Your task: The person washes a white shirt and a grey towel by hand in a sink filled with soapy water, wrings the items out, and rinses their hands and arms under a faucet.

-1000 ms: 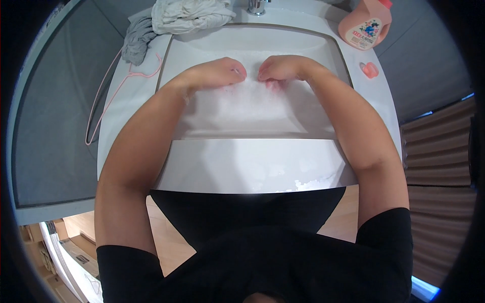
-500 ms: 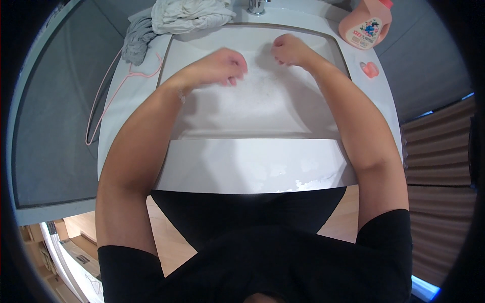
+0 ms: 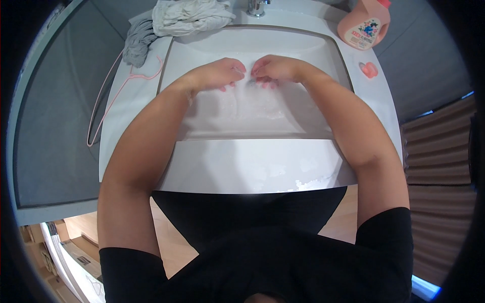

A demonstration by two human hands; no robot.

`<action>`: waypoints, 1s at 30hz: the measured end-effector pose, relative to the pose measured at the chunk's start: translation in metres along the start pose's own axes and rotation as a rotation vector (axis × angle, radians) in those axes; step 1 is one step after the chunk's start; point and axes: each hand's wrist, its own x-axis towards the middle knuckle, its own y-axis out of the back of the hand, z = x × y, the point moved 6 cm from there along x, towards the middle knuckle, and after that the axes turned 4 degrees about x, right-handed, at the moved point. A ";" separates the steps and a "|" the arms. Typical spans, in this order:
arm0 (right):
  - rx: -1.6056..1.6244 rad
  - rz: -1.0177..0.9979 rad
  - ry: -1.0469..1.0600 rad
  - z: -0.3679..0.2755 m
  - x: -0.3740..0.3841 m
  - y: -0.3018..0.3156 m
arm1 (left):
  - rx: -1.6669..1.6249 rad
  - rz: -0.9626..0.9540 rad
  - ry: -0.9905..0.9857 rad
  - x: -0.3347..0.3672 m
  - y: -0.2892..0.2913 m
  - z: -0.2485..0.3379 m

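My left hand and my right hand are close together inside the white sink basin, knuckles up and fingers curled. A narrow gap parts them. Both hands look closed, with the fingertips pointing down and slightly blurred. A whitish patch, foam or wet white cloth, shows between and below them; I cannot tell which, and whatever the fingers grip is hidden. Suds cling to my left wrist.
A bundle of white cloth and a grey cloth lie at the back left, above a pink hanger. The chrome faucet stands behind the basin. At right are a pink detergent bottle and a small pink object.
My right hand has come down and left, toward my left hand. The left hand has lowered slightly, and the hands are now closer together.
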 end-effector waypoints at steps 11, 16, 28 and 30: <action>-0.216 0.602 0.004 0.010 -0.005 0.074 | 0.396 0.428 -0.165 -0.001 0.036 -0.003; -0.694 0.772 0.180 -0.021 -0.020 0.065 | 0.524 0.512 -0.313 -0.011 0.037 0.008; -0.051 -0.429 -0.210 -0.001 -0.027 -0.038 | -0.038 -0.355 0.018 -0.015 -0.029 0.011; -0.008 -0.382 -0.135 -0.001 -0.010 -0.043 | -0.080 -0.319 -0.006 -0.009 -0.028 0.005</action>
